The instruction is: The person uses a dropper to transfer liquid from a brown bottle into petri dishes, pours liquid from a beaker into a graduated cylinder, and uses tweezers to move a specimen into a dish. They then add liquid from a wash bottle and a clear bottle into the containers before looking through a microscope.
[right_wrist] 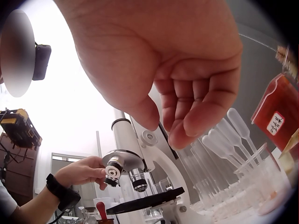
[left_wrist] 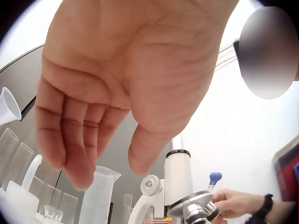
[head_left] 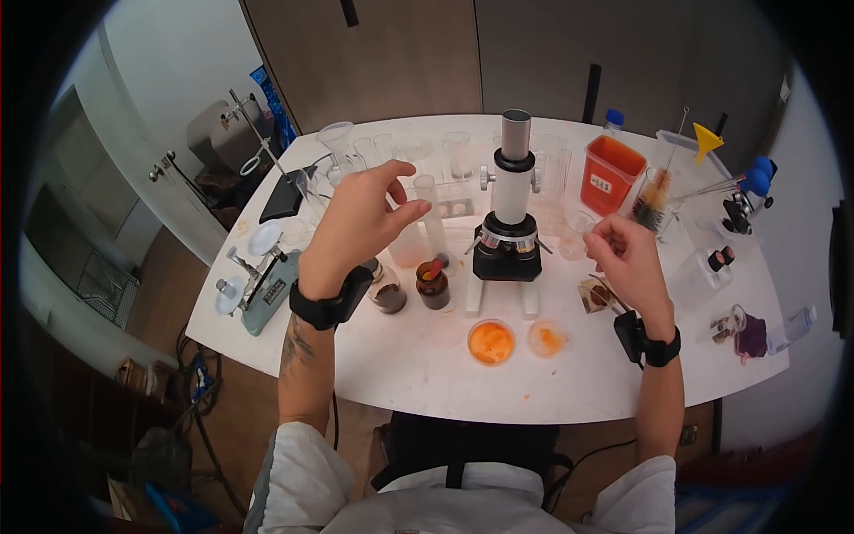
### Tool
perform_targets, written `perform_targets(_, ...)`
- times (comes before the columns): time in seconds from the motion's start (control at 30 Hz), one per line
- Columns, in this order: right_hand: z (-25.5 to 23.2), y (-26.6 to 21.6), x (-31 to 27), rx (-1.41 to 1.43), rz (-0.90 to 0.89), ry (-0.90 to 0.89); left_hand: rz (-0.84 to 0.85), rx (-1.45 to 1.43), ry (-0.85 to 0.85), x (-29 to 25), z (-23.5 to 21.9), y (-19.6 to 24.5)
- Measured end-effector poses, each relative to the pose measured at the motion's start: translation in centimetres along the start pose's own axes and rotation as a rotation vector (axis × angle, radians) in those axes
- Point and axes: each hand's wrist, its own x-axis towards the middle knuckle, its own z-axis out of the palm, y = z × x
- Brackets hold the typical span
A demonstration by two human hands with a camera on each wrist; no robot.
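Observation:
My left hand (head_left: 360,209) hovers left of a white microscope (head_left: 511,191), its fingers loosely bent, thumb apart from them and nothing between. A tall clear measuring cylinder (head_left: 433,218) stands just beyond its thumb. Below that hand are a brown bottle (head_left: 433,292) with a red-topped dropper and a clear jar (head_left: 389,296) of dark contents. On the microscope's other side my right hand (head_left: 627,258) is raised with loosely curled fingers. The right wrist view shows no object in its grasp; plastic droppers (right_wrist: 240,126) stand in a beaker (right_wrist: 268,182) close by.
Two petri dishes with orange contents, one full (head_left: 491,343) and one paler (head_left: 547,339), lie before the microscope. A green balance (head_left: 271,294) stands at left, a red container (head_left: 612,173) at back right. Glassware lines the back of the white table (head_left: 400,374).

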Motion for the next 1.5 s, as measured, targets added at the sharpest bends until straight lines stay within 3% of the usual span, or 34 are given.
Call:
perform_targets(0.13, 0.1, 0.1, 0.0, 0.052, -0.004, 0.008, 0.064, 0.097, -0.013, 1.4, 1.9, -0.9)
perform_targets(0.43, 0.4, -0.2, -0.1, 0.004, -0.008, -0.021, 0.0, 0.062, -0.011, 2.4, 2.1, -1.3)
perform_targets(0.63, 0.4, -0.5, -0.2, 0.011, 0.016, -0.021, -0.032, 0.054, 0.107, 1.8, -2.1, 0.5)
perform_targets(0.77, 0.1, -0.9, -0.4, 0.029, 0.011, 0.006, -0.004, 0.028, 0.29, -0.3, -6.1, 2.2)
perform_targets(0.9, -0.1, -1.9, -0.9, 0.138, 0.007, 0.016, 0.037, -0.203, 0.307, -2.3, -9.3, 2.7)
perform_targets(1.03, 0.1, -4.2, -2.2, 0.238, -0.035, -0.099, 0.114, -0.37, 0.154, -4.1, -10.3, 4.0)
perform_targets(1.17, 1.0, -7.8, -3.9, 0.138, -0.2, -0.396, 0.181, -0.586, -0.091, -4.9, -8.5, 4.8)
perform_targets(1.27, 2.6, -8.2, -4.5, -0.005, -0.501, -0.472, 0.034, -0.615, -0.325, -4.9, -7.0, 5.7)
perform_targets(1.37, 3.8, -8.8, -5.6, 0.149, -0.309, -0.571, 0.07, -0.655, -0.452, -4.5, -5.0, 6.0)
perform_targets(1.5, 4.4, -7.9, -6.4, 0.251, -0.078, -0.55, 0.184, -0.738, -0.439, -4.5, -1.6, 5.4)
